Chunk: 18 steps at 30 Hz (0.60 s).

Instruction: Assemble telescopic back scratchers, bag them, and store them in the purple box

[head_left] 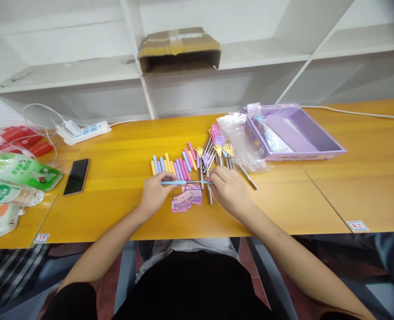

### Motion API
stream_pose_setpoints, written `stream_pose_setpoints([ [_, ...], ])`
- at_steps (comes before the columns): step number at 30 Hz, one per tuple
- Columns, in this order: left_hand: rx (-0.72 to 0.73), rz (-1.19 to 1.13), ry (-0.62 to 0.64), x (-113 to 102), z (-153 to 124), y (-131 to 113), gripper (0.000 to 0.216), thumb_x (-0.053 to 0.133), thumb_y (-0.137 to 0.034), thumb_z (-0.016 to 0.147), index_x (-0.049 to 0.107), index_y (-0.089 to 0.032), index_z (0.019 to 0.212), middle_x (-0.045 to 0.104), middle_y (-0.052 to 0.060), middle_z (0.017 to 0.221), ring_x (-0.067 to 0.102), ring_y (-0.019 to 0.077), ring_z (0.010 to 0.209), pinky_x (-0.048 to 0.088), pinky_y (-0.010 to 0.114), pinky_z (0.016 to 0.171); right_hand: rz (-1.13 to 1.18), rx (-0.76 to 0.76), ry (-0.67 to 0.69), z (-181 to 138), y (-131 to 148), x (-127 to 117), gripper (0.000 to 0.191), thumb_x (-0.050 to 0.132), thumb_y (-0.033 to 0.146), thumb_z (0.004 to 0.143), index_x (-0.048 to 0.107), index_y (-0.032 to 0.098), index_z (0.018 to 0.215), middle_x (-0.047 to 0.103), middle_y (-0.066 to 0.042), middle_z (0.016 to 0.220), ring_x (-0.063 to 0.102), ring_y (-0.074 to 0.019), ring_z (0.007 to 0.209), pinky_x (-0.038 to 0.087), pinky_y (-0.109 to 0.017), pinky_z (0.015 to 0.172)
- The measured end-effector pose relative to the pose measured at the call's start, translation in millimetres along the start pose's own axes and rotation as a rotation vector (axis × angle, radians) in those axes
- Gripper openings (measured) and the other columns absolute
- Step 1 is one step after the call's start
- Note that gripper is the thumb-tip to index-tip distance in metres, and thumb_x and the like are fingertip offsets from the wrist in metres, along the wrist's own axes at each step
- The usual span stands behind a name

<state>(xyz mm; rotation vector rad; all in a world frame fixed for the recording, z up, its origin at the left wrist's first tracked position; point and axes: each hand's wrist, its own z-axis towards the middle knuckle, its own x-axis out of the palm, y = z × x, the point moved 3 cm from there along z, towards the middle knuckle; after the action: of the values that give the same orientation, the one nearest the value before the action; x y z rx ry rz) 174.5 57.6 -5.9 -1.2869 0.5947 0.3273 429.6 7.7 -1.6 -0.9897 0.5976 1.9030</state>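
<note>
My left hand pinches the blue handle end of a thin metal rod held level over the yellow table. My right hand grips the rod's other end with closed fingers. Beneath the rod lies a small pile of pink and purple cards. Behind it sits a row of several pastel sleeves, blue, yellow, pink and purple. To their right lies a bunch of metal rods with little hand-shaped tips.
A purple box and clear plastic wrap lie at the back right. A phone, a power strip and snack bags are on the left. A cardboard box sits on the white shelf.
</note>
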Motion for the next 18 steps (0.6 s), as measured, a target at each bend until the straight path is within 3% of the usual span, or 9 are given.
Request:
stream_pose_setpoints([
  [3, 0.218, 0.242, 0.011, -0.7, -9.4, -6.7, 0.008, 0.072, -0.014, 0.096, 0.073, -0.019, 0.102, 0.08, 0.005, 0.103, 0.076, 0.0214, 0.096, 0.06, 0.035, 0.09, -0.014, -0.011, -0.028, -4.2, 6.5, -2.2, 0.02, 0.055, 0.013, 0.107, 0.064, 0.02, 0.091, 0.064, -0.007, 0.091, 0.048, -0.0233, 0.086, 0.031, -0.037, 0.077],
  [6, 0.564, 0.607, 0.124, 3.8, -24.9, -18.8, 0.022, 0.054, -0.012, 0.106, 0.068, -0.016, 0.123, 0.076, 0.014, 0.121, 0.074, 0.0256, 0.108, 0.058, 0.04, 0.094, -0.014, -0.019, -0.05, -6.8, 14.5, -5.1, 0.022, 0.056, 0.012, 0.107, 0.063, 0.02, 0.088, 0.062, -0.006, 0.088, 0.046, -0.0231, 0.084, 0.03, -0.037, 0.076],
  [8, 0.678, 0.757, 0.217, 7.5, -34.2, -23.4, 0.032, 0.048, -0.012, 0.108, 0.061, -0.013, 0.137, 0.073, 0.016, 0.126, 0.073, 0.0266, 0.109, 0.058, 0.04, 0.093, -0.012, -0.025, -0.058, -8.4, 20.4, -7.7, 0.024, 0.055, 0.01, 0.106, 0.063, 0.02, 0.086, 0.061, -0.006, 0.086, 0.045, -0.023, 0.083, 0.029, -0.037, 0.076],
  [13, 0.656, 0.84, 0.372, 7.8, -42.4, -21.9, 0.039, 0.044, -0.013, 0.108, 0.053, -0.013, 0.146, 0.074, 0.013, 0.117, 0.071, 0.0263, 0.105, 0.059, 0.04, 0.093, -0.009, -0.024, -0.078, -15.0, 30.4, -13.5, 0.023, 0.055, 0.009, 0.106, 0.064, 0.02, 0.088, 0.06, -0.005, 0.084, 0.045, -0.0216, 0.082, 0.028, -0.037, 0.076],
  [18, 0.557, 0.844, 0.421, -7.5, -43.5, -3.5, 0.048, 0.039, -0.007, 0.105, 0.054, -0.019, 0.148, 0.073, 0.011, 0.119, 0.07, 0.0254, 0.108, 0.058, 0.039, 0.095, -0.028, 0.03, -0.079, -27.5, 18.9, -15.8, 0.021, 0.058, 0.013, 0.107, 0.066, 0.021, 0.089, 0.062, -0.004, 0.083, 0.049, -0.0207, 0.082, 0.03, -0.036, 0.077],
])
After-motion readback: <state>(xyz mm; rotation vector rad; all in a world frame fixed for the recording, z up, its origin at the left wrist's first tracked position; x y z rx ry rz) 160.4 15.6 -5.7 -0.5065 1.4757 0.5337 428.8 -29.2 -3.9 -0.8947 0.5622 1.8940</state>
